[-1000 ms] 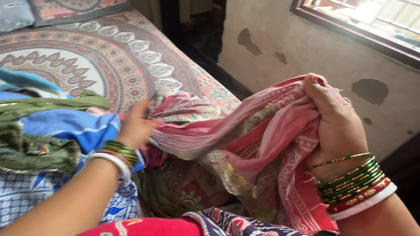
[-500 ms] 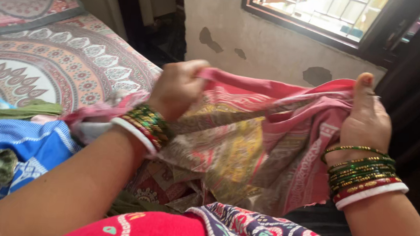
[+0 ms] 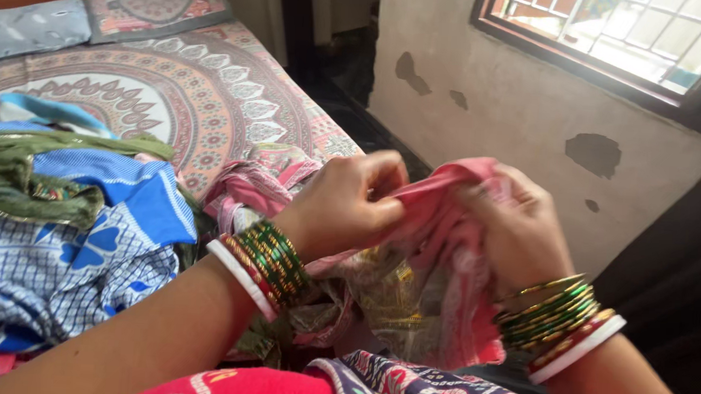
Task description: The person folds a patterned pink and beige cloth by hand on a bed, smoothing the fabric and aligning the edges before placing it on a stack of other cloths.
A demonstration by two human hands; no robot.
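A single head-worn view looks steeply down and forward from the person's own eye height, close over the left hand [image 3: 342,205] and right hand [image 3: 515,231], which fill the centre. The bed with its round-patterned cover [image 3: 211,91] stretches toward 11 o'clock; the stained plaster wall [image 3: 518,110] and wood-framed window [image 3: 620,35] lie at 1 o'clock.

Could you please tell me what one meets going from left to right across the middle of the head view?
Blue patterned cloth pile → left hand → pink cloth, gripped by both hands → right hand → stained wall below the window.
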